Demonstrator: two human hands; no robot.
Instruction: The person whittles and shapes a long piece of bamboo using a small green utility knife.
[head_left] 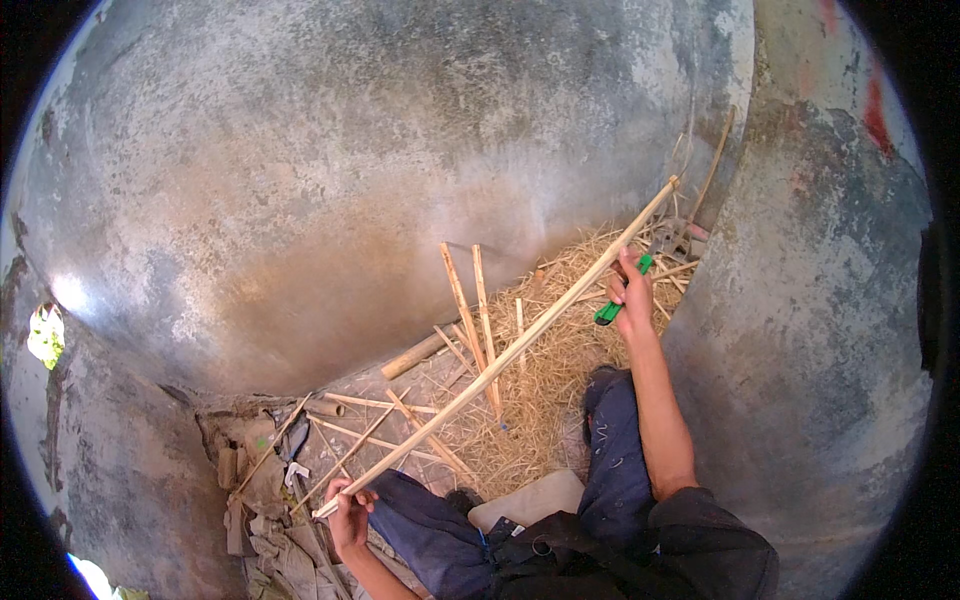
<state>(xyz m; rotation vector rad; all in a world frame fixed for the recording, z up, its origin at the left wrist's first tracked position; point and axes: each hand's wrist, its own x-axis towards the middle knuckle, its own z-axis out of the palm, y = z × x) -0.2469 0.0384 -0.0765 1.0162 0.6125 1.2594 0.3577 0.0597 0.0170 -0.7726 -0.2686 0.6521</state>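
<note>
A long, pale bamboo strip slants across the picture from the lower left up to the right. My left hand is closed around its lower end, beside my left knee. Toward the upper end, my right hand grips a green utility knife. The knife's blade end lies close to the strip. Whether the right fingers also touch the strip is hard to make out.
Curly shavings cover the floor in front of me. Two upright sticks lean against the wall. Round bamboo pieces and loose sticks lie left of the shavings. Crumpled cloth sits at lower left.
</note>
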